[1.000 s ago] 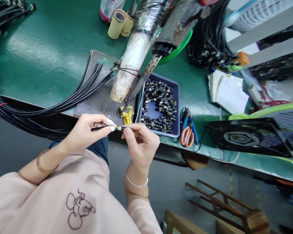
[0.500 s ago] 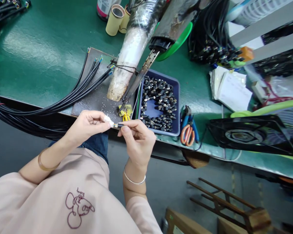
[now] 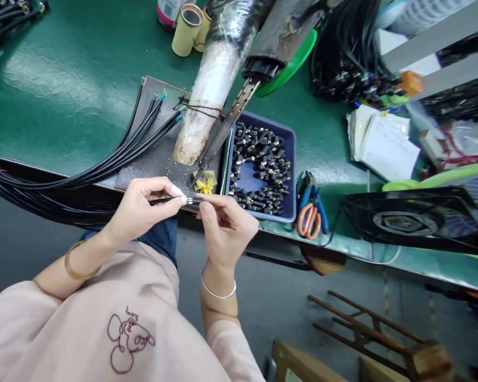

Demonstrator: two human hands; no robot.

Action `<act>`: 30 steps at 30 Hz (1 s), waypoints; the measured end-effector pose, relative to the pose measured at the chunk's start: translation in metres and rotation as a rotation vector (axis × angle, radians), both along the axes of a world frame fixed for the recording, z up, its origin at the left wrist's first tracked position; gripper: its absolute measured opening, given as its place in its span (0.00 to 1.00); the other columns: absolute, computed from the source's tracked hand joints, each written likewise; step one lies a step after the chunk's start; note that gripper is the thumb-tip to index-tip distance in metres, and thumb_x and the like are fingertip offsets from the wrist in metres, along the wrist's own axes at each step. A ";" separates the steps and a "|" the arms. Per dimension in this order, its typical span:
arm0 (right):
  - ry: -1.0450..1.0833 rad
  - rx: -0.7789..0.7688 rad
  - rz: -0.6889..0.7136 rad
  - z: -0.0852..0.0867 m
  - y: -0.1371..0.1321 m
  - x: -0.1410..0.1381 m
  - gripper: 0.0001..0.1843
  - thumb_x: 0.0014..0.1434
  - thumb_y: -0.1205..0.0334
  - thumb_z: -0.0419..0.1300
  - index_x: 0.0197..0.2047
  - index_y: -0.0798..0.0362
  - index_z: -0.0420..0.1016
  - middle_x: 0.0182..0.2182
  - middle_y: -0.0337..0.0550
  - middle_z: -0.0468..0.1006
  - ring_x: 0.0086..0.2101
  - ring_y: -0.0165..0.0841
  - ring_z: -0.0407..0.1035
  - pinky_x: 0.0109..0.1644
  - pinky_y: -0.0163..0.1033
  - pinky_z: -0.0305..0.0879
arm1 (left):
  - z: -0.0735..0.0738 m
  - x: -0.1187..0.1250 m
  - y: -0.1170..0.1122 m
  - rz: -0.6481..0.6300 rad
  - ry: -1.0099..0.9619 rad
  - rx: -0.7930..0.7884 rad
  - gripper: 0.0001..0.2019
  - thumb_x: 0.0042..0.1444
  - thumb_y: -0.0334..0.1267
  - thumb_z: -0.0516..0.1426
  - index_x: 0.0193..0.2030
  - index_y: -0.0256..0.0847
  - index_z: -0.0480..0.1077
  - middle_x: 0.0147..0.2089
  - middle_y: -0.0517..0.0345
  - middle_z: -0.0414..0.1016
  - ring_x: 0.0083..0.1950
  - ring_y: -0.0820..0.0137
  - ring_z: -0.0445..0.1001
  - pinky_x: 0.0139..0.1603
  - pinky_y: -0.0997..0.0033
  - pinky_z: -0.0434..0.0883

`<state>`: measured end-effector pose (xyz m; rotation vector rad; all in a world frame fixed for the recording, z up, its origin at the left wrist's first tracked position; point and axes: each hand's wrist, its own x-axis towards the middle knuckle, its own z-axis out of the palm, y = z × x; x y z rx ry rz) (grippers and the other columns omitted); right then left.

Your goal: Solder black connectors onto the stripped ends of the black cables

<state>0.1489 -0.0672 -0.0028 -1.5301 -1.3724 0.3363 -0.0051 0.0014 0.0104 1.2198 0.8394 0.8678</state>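
My left hand (image 3: 149,204), with white tape on a fingertip, pinches a black cable (image 3: 159,201) close to its end. In my right hand (image 3: 225,220) is a small black connector (image 3: 194,202), held between thumb and forefinger. Cable end and connector meet in a line between my fingertips; the fine wires there are too small to tell apart. Just above my hands stand a soldering iron (image 3: 223,132), its tip pointing down, and a yellow piece (image 3: 205,183) on the dark board (image 3: 159,154). A bundle of black cables (image 3: 91,172) with stripped coloured ends lies on that board.
A blue tray (image 3: 293,159) of black connectors stands right of the iron. Farther right are pliers (image 3: 310,209), a stack of paper (image 3: 386,140) and a black fan (image 3: 406,220). A wrapped white roll (image 3: 207,95) slants over the board. A wooden stool (image 3: 382,329) lies below the bench.
The cable behind my left fingers now shows, lying straighter in line with the connector. My right hand has shifted slightly right. The camera view has turned a little.
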 end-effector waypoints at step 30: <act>-0.098 0.287 -0.008 -0.010 0.017 -0.005 0.10 0.58 0.75 0.64 0.37 0.50 0.72 0.43 0.42 0.83 0.43 0.33 0.80 0.45 0.41 0.83 | 0.006 0.017 0.014 0.148 0.114 0.073 0.07 0.47 0.35 0.61 0.23 0.37 0.69 0.25 0.61 0.69 0.28 0.75 0.67 0.30 0.78 0.68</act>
